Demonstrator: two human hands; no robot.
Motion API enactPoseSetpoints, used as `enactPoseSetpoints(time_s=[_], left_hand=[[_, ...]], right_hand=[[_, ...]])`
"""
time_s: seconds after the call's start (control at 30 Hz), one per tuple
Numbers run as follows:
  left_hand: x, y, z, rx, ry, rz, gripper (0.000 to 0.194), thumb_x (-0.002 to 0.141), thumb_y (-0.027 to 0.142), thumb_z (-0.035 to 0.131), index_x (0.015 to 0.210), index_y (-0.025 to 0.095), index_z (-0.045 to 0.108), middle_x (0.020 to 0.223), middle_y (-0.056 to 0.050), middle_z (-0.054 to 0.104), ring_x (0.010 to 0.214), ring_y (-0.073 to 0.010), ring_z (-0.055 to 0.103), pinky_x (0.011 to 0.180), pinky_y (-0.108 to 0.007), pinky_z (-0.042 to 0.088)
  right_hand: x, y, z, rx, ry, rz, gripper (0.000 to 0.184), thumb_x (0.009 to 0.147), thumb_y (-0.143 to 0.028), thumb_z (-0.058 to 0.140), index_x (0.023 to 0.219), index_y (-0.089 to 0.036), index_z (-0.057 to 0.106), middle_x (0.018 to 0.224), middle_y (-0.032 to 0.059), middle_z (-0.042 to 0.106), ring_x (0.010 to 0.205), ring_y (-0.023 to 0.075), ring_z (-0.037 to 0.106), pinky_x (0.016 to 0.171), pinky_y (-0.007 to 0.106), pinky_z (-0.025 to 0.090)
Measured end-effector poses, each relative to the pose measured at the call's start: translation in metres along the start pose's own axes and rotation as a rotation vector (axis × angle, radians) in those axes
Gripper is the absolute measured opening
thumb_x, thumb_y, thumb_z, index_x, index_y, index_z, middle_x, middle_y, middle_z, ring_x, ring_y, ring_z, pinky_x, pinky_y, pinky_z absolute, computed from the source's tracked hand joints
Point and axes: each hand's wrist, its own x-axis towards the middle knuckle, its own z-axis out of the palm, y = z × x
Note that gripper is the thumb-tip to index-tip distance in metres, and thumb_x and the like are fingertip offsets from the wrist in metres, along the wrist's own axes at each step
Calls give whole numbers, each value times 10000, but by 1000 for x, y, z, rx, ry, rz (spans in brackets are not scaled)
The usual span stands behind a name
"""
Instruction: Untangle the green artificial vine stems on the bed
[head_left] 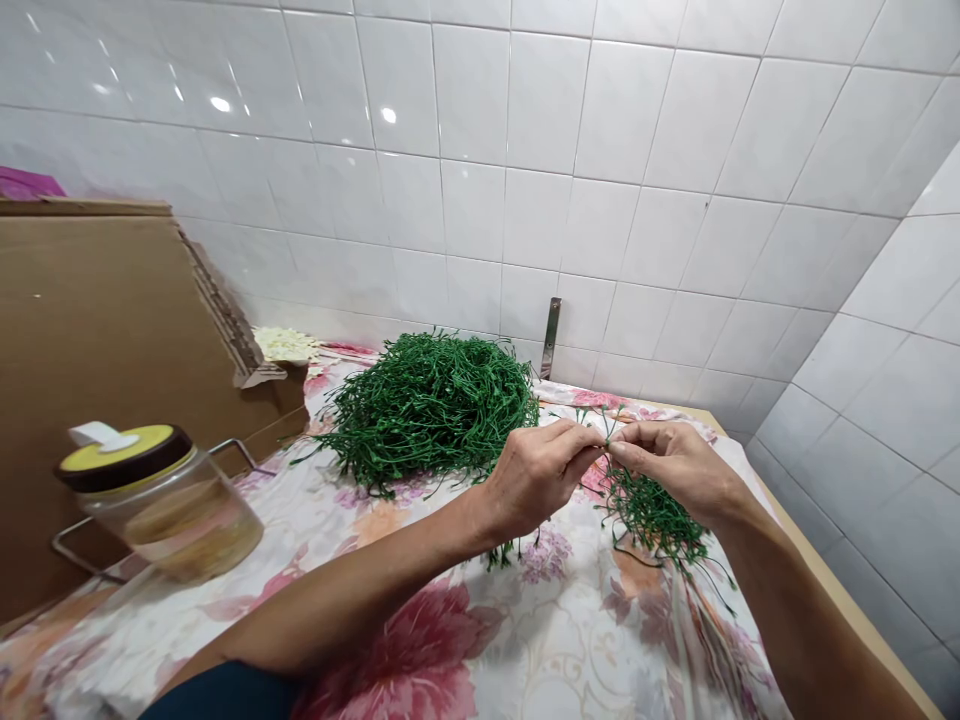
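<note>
The head camera looks forward and down at two bare forearms reaching in from the bottom edge. The left hand [536, 478] and the right hand [675, 468] meet in the middle of the view, their fingers [571, 440] closed in a tight pinch on a thin green wiry stem [606, 428], with the fingertips of both hands nearly touching. Just below the right hand sits a small tangled bunch of green wiry stems [652, 520], joined to the pinched stem as far as can be seen. Beyond the hands, a large loose heap of dark green wiry sprigs [431, 410] rests on a white cloth with pink and peach flowers [555, 650], which covers a pale wooden bench [840, 590]. Left of the heap stands a clear glass jar with a dark rim and yellow lid [161, 500], holding pale liquid, in front of a tall brown cardboard sheet [97, 380] with a torn corner. A small pile of creamy white pieces [283, 344] lies at the back, near that torn corner. Behind everything rises a white tiled wall [525, 130], with a narrow metal bracket [550, 338] fixed low on it. A dark blue sleeve [225, 695] shows at the bottom edge.
</note>
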Motion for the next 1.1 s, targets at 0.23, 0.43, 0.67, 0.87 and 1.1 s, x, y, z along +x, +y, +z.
enactPoseSetpoints(time_s=[0.23,0.43,0.67,0.87,1.1], left_hand=[[1,3,-1,-96,31,-13,146,977,169,553,1039,153,683,938,-77,756,833,-145,710,761,-258,561],[5,6,-5,-134,75,-10,104,954,177,609,977,132,700,857,-67,733,756,-130,675,708,-246,546],[6,6,-5,-131,87,36,104,958,137,591,964,131,695,845,-59,698,751,-120,654,705,-231,544],[6,4,-5,-83,69,69,126,982,141,556,976,127,681,874,-60,693,768,-112,649,715,-223,550],[4,-2,-9,81,-22,135,194,983,106,502,1052,140,680,908,-58,688,778,-110,650,683,-216,564]], right_hand=[[2,6,-3,151,-57,0,327,839,-490,756,819,-169,694,763,10,605,705,138,506,661,269,418],[3,9,-3,203,-91,-29,249,868,-414,758,846,-172,700,797,8,609,743,134,510,694,265,411],[4,11,-3,188,-130,-46,241,891,-402,738,824,-175,693,768,4,598,714,130,492,678,268,398],[4,12,0,238,-131,-47,237,884,-395,747,823,-181,667,751,3,592,704,134,509,660,274,405],[8,18,1,208,-138,-6,383,945,-470,662,705,-175,620,678,4,558,650,130,481,635,280,377]])
